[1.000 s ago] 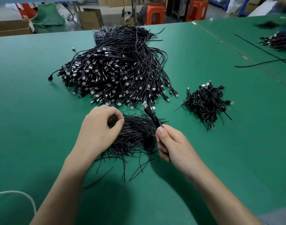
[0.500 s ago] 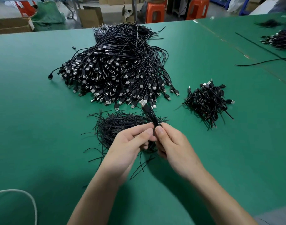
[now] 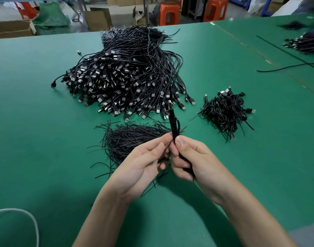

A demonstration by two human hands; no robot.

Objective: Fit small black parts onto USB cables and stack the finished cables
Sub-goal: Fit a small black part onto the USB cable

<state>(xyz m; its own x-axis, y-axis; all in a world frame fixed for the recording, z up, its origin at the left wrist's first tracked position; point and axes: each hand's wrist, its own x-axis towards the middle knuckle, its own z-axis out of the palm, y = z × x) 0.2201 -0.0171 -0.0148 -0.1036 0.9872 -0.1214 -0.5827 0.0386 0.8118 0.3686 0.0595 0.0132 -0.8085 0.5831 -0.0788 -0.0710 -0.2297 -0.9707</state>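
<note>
**White cord** (image 3: 30,221): one loop, laid on the green table (image 3: 45,166) at the near left corner.

**Right hand** (image 3: 195,161): raised above the table near its middle. The fingers are curled round a folded USB cable (image 3: 174,125) and the thumb is pressed against its side. The bundle is held upright, with its looped upper part projecting above the thumb in front of the large heap.

**Left hand** (image 3: 143,164): palm turned up, just beside the right hand. A thin black strand (image 3: 167,146) is pinched between thumb and forefinger and held against the bundle. Whether the strand is a loose strip or part of the cable cannot be told. The remaining fingers are loosely bent.

**Heap of thin black strips** (image 3: 131,138): spread on the table directly behind the hands and partly hidden by the left hand. Stray strips are scattered at its near edge.

**Small pile of coiled USB cables** (image 3: 225,111): placed to the right of the strips, apart from them.

**Large heap of USB cables** (image 3: 124,81): piled behind the strips, with plugs fanned toward the near side and wire ends directed away.

**Further cables** (image 3: 305,42): heaped on the adjoining table surface at the far right. One long loose cable (image 3: 284,67) is laid before them.

**Beyond the table**: cardboard boxes (image 3: 99,18), a green sack (image 3: 51,20) and orange stools (image 3: 168,14).
</note>
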